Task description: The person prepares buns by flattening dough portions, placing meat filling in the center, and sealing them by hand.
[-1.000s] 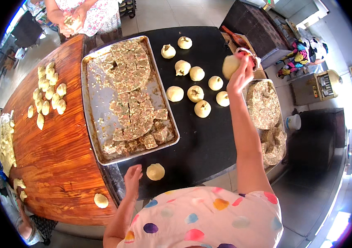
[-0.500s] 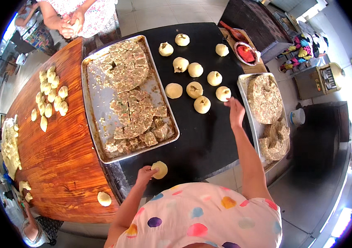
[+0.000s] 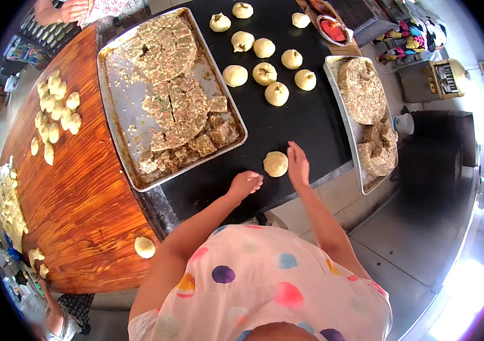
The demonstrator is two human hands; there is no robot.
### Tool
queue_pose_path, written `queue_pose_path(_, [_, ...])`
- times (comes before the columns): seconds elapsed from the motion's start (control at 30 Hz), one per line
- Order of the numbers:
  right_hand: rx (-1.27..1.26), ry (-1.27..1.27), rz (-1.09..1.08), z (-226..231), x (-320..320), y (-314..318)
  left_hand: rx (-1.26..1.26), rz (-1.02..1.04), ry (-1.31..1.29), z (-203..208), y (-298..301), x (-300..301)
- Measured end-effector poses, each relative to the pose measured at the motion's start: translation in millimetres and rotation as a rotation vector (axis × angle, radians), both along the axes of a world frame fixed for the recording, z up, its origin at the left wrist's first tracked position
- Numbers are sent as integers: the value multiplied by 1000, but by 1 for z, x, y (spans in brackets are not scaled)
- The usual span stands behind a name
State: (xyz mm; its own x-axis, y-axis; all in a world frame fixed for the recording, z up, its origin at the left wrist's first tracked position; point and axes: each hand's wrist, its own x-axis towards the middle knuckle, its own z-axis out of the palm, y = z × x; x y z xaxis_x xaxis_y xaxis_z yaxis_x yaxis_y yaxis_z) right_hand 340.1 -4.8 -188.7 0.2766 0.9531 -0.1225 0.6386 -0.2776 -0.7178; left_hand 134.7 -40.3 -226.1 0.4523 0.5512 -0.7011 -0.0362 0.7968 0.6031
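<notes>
Right, my right hand (image 3: 298,165) lies flat, fingers spread, empty, touching the pale flattened round dough disc (image 3: 275,163) w/ its left edge. Left hand (image 3: 246,183), loosely curled, empty, sits just below-left of disc. Disc's round, no long axis; right hand's nearer.

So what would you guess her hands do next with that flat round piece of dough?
Probably close both hands on the flat round pale dough disc and lift it. The right hand lies beside it, the left hand just short, neither gripping it yet.
</notes>
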Motion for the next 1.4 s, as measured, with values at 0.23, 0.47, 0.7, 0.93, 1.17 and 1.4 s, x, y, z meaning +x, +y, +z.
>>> queue_pose_path(0.23, [-42, -578, -76, -68, -44, 19, -147, 260, 101, 16, -34, -77])
queue_pose_path(0.47, [-49, -741, 62, -49, -56, 28, -124, 529, 58, 29, -49, -113])
queue_pose_path(0.7, [-19, -671, 75, -60, -39, 45, -81, 368, -28, 66, -46, -110])
queue_pose_path(0.93, [66, -722, 42, -64, -40, 58, -37, 346, 94, 76, -59, -131])
queue_pose_path(1.17, [136, -603, 502, -42, -76, 26, -58, 296, 93, 88, -66, -116])
queue_pose_path(1.4, [327, -319, 188, -25, -51, 14, 36, 315, 107, 101, -66, -117])
